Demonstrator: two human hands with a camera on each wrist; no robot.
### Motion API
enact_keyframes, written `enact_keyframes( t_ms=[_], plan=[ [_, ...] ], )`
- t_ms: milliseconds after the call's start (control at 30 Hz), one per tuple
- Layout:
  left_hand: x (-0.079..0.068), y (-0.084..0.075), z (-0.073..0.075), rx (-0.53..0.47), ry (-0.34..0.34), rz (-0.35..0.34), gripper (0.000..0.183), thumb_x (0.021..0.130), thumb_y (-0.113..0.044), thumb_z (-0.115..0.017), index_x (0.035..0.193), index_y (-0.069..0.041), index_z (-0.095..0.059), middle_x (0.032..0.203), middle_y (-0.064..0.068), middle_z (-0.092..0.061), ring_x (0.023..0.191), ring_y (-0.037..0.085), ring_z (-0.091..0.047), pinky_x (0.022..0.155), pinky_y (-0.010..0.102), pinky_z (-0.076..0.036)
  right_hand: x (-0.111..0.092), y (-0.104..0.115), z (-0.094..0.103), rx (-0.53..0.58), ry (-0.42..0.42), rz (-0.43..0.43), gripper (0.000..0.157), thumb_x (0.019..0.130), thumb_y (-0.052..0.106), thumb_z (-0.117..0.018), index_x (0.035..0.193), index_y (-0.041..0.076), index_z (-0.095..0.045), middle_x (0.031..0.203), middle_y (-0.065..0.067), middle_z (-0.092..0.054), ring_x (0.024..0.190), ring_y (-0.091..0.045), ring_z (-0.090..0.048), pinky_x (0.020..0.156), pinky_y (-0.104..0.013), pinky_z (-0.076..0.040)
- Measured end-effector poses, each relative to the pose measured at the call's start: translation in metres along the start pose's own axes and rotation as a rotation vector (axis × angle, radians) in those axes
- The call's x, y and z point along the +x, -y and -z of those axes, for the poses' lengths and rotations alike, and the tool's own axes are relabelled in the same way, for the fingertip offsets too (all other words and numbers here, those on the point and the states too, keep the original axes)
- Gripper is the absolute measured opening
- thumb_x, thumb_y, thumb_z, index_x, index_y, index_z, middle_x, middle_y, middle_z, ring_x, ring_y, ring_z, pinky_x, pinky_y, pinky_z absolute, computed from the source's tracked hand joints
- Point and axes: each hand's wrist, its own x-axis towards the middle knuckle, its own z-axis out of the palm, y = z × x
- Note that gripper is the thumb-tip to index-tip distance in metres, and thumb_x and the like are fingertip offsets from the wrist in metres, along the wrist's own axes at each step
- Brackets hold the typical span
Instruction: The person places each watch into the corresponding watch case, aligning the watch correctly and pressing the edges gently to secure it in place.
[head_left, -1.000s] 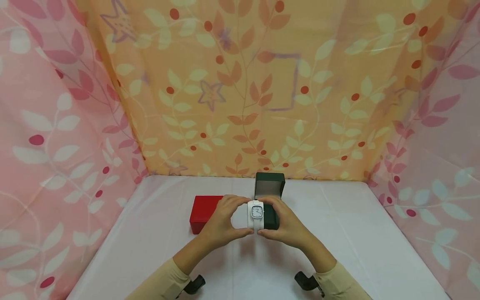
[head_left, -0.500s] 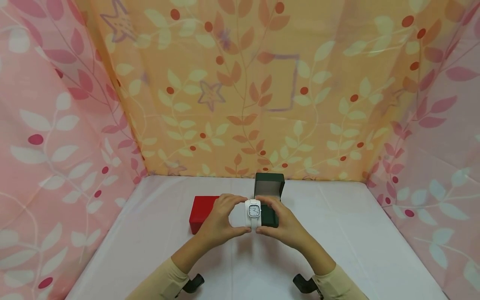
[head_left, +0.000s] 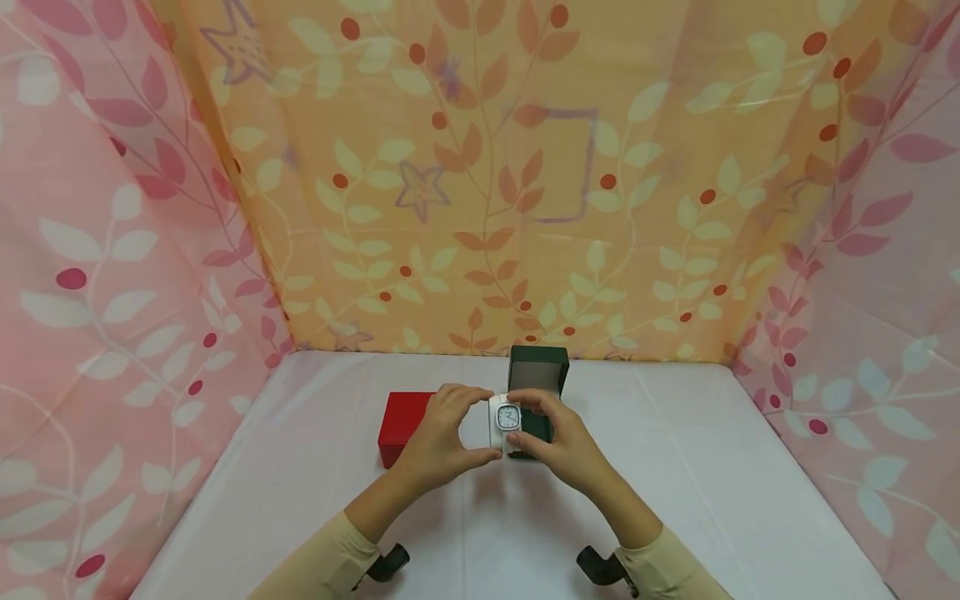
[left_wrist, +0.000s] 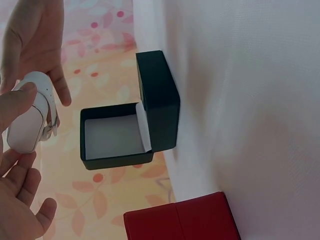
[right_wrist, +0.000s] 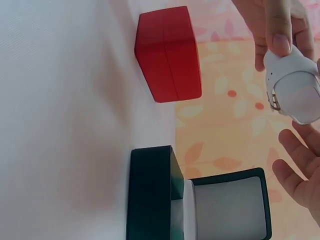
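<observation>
A white wristwatch (head_left: pixel 507 415) with a squarish face and its strap buckled in a loop is held in the air between both hands. My left hand (head_left: pixel 442 437) pinches it with the index finger along the top and the thumb at the lower edge. In the right wrist view, the left thumb (right_wrist: pixel 281 44) presses the strap beside the buckle (right_wrist: pixel 273 101). My right hand (head_left: pixel 566 437) has its index finger at the watch's top and its thumb across the lower right of the face. In the left wrist view, the loop of the watch (left_wrist: pixel 25 125) shows from behind.
Behind the hands, a dark green box (head_left: pixel 538 368) stands with its lid raised and a pale lining inside. A closed red box (head_left: pixel 401 425) sits to its left on the white cloth (head_left: pixel 322 467). Patterned curtains surround the table's back and sides.
The watch has shifted slightly left and up. My right thumb has moved from the bottom edge up onto the lower face. Both boxes have stayed in place.
</observation>
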Motion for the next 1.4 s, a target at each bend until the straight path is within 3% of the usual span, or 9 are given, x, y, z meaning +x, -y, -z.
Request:
enact_keyframes(
  t_ms=[233,433,833,1000,1267,1400],
  plan=[
    [0.0010,0.0004,0.0004,0.014,-0.007,-0.015,0.080,0.072,-0.039,-0.094,0.140,-0.020,-0.056,0.137,-0.011,-0.056,0.130,0.008,-0.043,0.103,0.041,-0.050,0.0036,0.0005,-0.0022,-0.015,-0.020,0.006,0.045,0.089,0.029,-0.081,0.129,0.035,-0.064,0.132,0.014,-0.063,0.126,-0.014,-0.057,0.108,-0.050,-0.045],
    [0.0034,0.0006,0.0020,0.058,-0.028,-0.058,0.080,0.071,-0.039,-0.095,0.139,-0.020,-0.058,0.136,-0.010,-0.057,0.128,0.009,-0.044,0.101,0.041,-0.050,0.0054,0.0011,-0.0031,-0.030,-0.037,0.020,0.041,0.087,0.027,-0.083,0.125,0.034,-0.066,0.131,0.015,-0.063,0.124,-0.014,-0.057,0.105,-0.039,-0.048],
    [0.0031,0.0006,0.0044,0.058,-0.040,-0.073,0.082,0.068,-0.040,-0.096,0.138,-0.019,-0.060,0.134,-0.011,-0.060,0.126,0.008,-0.046,0.103,0.044,-0.049,0.0029,0.0019,-0.0039,-0.011,-0.004,0.023,0.037,0.087,0.027,-0.082,0.120,0.034,-0.067,0.136,0.012,-0.061,0.128,-0.016,-0.053,0.108,-0.053,-0.044],
    [0.0024,0.0007,0.0046,0.034,-0.031,-0.054,0.081,0.070,-0.039,-0.095,0.140,-0.023,-0.058,0.135,-0.013,-0.058,0.127,0.006,-0.044,0.102,0.041,-0.050,0.0028,0.0029,-0.0038,-0.018,-0.007,0.041,0.040,0.088,0.027,-0.082,0.124,0.034,-0.066,0.137,0.011,-0.061,0.129,-0.015,-0.054,0.110,-0.050,-0.044],
    [0.0017,0.0004,0.0049,-0.013,-0.023,-0.036,0.080,0.071,-0.037,-0.095,0.140,-0.021,-0.058,0.134,-0.012,-0.058,0.126,0.007,-0.045,0.098,0.038,-0.053,0.0009,0.0008,-0.0002,-0.026,0.010,0.024,0.067,0.089,0.033,-0.081,0.149,0.023,-0.051,0.143,0.006,-0.059,0.134,-0.024,-0.055,0.112,-0.064,-0.038],
    [0.0016,0.0010,0.0060,-0.019,-0.024,-0.026,0.081,0.071,-0.037,-0.095,0.140,-0.021,-0.057,0.135,-0.011,-0.059,0.127,0.007,-0.045,0.098,0.039,-0.053,0.0001,-0.0032,0.0048,-0.068,0.050,0.056,0.075,0.089,0.032,-0.081,0.154,0.021,-0.045,0.151,0.004,-0.054,0.141,-0.026,-0.049,0.114,-0.064,-0.036]
  ],
)
